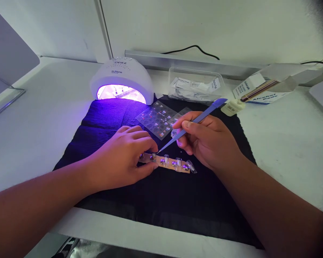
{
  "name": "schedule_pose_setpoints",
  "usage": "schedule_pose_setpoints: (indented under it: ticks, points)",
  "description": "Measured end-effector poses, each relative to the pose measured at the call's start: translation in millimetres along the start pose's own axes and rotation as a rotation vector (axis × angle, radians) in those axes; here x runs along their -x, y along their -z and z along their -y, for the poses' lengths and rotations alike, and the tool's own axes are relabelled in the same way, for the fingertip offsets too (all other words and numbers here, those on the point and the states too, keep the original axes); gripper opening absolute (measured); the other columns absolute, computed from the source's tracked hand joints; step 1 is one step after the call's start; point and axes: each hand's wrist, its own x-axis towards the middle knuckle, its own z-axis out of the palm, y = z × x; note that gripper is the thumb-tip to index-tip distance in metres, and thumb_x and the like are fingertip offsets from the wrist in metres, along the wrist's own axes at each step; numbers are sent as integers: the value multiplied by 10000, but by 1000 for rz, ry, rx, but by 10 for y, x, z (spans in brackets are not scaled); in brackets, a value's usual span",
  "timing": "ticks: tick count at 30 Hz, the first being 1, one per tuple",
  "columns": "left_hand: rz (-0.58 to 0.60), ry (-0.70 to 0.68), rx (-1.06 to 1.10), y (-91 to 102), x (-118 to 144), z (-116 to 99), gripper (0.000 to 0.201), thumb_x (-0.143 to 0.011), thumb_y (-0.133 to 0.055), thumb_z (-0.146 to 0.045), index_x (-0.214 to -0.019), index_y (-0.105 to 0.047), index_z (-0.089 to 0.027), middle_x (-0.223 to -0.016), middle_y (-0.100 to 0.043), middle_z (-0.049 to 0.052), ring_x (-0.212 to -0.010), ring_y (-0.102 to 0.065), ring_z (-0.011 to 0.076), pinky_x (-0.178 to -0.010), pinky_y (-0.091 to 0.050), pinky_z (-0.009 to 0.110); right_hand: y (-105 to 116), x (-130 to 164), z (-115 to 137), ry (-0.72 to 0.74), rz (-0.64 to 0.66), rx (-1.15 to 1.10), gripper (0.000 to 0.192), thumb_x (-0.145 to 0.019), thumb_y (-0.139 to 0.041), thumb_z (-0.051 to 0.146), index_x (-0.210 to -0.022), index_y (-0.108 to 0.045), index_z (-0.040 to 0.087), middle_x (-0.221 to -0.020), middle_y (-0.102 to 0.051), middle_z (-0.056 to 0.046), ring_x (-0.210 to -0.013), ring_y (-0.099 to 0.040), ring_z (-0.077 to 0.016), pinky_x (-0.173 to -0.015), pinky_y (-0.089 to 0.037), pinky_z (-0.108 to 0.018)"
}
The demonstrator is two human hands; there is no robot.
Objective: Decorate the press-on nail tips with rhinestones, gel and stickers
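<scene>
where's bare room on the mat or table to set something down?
Free: the black mat in front of the nail strip, between the forearms; the white table left of the mat, beside the UV lamp; the table right of the mat. Crowded: mat centre with left hand, right hand, tweezers, sticker sheet; back edge with pad tray and box.

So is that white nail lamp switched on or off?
On: the nail lamp glows purple inside its opening, and the light spills onto the black mat.

Blue tweezers (193, 123) over nail strip (168, 163)
</scene>
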Motion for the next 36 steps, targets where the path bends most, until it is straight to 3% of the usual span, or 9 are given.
schedule_pose_setpoints:
  ticks: [7,13,23,32,36]
  points:
    - [14,3,-1,-1,-5,11,121,-860,-653,-285,-928,-659,-185,-914,-704,13,-931,-618,221,-862,-415,416,5,0,-10,1,0,-16,78,-788,-638,162,-722,-679,159,-484,-565,29,-400,-484,-75,-329,-334,-162]
    - [-7,-1,5,-15,4,14,113,-851,-662,-279,-917,-653,-188,-907,-709,9,-911,-619,209,-865,-414,406,20,-1,-4,32,4,-20,96,-793,-678,240,-735,-679,163,-490,-579,28,-415,-508,-82,-336,-345,-167]
    - [12,-5,2,0,-4,6,104,-863,-643,-284,-915,-650,-195,-887,-711,12,-899,-633,205,-854,-415,389,-24,155,59,209,132,355,152,-891,-591,193,-795,-707,207,-614,-610,19,-504,-533,-92,-426,-393,-216]
    - [-6,-17,-1,-14,1,17,138,-858,-661,-284,-953,-669,-184,-910,-715,9,-907,-634,201,-863,-421,391,-55,201,104,310,219,438,171,-885,-562,162,-800,-700,217,-643,-614,26,-555,-557,-97,-480,-414,-234]
    - [1,-13,-3,-8,-1,12,112,-865,-647,-284,-933,-662,-196,-892,-710,6,-890,-631,196,-849,-416,383,-63,189,115,332,188,488,174,-886,-561,158,-788,-691,219,-659,-627,25,-547,-547,-94,-478,-407,-237]
